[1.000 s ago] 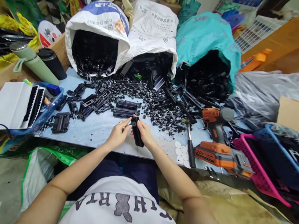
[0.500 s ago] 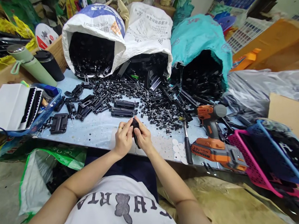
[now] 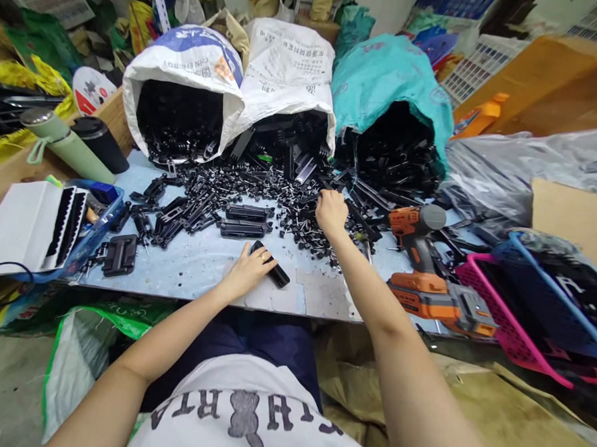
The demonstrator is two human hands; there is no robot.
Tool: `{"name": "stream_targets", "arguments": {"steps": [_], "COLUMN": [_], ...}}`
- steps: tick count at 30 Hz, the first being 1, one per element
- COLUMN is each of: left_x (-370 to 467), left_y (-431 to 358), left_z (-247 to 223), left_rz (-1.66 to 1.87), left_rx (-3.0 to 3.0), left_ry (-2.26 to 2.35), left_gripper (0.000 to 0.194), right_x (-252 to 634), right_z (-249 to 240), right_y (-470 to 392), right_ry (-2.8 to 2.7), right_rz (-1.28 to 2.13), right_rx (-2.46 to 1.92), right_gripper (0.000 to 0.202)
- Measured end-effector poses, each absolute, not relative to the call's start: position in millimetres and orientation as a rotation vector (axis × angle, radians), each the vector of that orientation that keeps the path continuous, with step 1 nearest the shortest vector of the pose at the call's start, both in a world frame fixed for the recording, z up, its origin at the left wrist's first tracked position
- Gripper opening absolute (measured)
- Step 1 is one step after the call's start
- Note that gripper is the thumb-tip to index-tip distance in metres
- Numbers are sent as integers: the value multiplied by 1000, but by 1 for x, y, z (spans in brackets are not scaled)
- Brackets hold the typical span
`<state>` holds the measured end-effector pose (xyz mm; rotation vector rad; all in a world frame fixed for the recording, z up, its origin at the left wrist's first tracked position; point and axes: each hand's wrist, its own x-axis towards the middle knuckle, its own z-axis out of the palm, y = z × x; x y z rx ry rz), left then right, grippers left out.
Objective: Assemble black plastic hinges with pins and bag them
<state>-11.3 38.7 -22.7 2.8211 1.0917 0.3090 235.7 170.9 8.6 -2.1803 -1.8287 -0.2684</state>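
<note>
Near the front edge of the table, my left hand (image 3: 248, 272) grips a long black plastic part (image 3: 278, 274), which lies slanted with its lower end toward me. A ring shows on one finger. Farther forward, my right hand (image 3: 332, 213) is over the pile of small black parts and screws (image 3: 305, 227), its fingers curled down and closed. Whatever is between those fingertips is hidden. Between the hands and the sacks, two matching black assemblies (image 3: 247, 229) lie side by side.
Three sacks of black parts, a white-and-blue sack (image 3: 184, 61), a white sack (image 3: 289, 63) and a teal sack (image 3: 393, 82), line the back. An orange cordless drill (image 3: 420, 283) and a pink basket (image 3: 498, 314) are right. A blue tray (image 3: 103, 223) and a green bottle (image 3: 75, 148) stand left.
My hands have parted. The right one left the black part and moved forward and right to the pile; the left keeps the part, now lower on the table.
</note>
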Motion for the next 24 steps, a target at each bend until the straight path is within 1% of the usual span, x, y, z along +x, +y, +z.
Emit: {"name": "stream_targets", "arguments": {"steps": [3, 6, 9, 12, 14, 16, 19, 21, 24], "left_x": [-4, -1, -1, -2, -4, -7, -14, -17, -17], "left_y": [43, 35, 29, 31, 33, 35, 37, 38, 41], "left_z": [-11, -4, -3, -4, -7, -12, -17, -18, -18], "left_rz": [162, 148, 137, 62, 35, 36, 90, 135, 147], "left_rx": [2884, 2911, 2955, 2996, 2981, 2905, 2742, 2666, 2628], "left_ry": [1091, 1071, 986, 1000, 1099, 1205, 1226, 1193, 1123], "left_gripper": [30, 31, 31, 25, 24, 22, 24, 29, 36], "right_x": [253, 258, 255, 250, 248, 247, 241, 233, 220], "right_z": [19, 23, 26, 32, 38, 43, 42, 31, 5], "right_y": [212, 237, 247, 237, 214, 175, 100, 53, 7], "right_ry": [-1743, -1797, -1831, -1793, -1896, -2186, -2664, -2862, -2956], "right_rz": [-326, -174, -48, -72, -99, -49, 225, 377, 364], "right_rx": [-2355, -2470, -2499, -2504, -2384, -2072, -1523, -1384, -1399], "right_gripper": [34, 33, 34, 34, 33, 32, 28, 27, 36]}}
